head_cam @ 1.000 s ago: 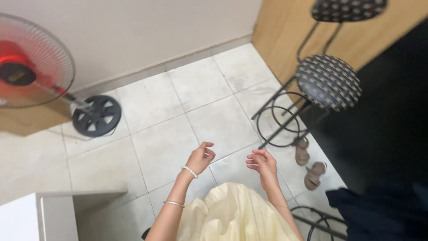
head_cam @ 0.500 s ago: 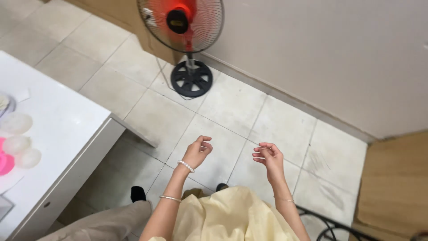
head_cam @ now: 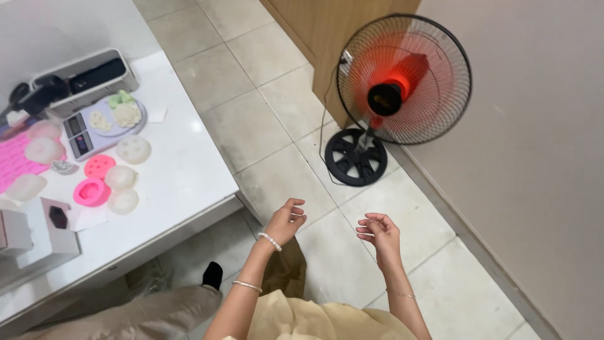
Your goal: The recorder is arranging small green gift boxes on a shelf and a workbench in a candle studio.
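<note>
Head view, looking down: both hands are held over the tiled floor [head_cam: 264,135] at lower centre of the frame, and nothing is held. The left hand [head_cam: 286,220] is loosely curled with an empty grip; the right hand [head_cam: 377,232] is likewise half-closed, fingers bent, on nothing. Nearest to them is the standing fan [head_cam: 402,79], seen at upper right of the frame: black wire cage, red hub, round black base [head_cam: 355,157] on the tiles. It lies up and slightly right of both hands, its pole tilted upward in the frame, the right hand somewhat nearer. Pink moulds [head_cam: 93,189] and pale rounded pieces are spread on the white table [head_cam: 182,182] at left.
</note>
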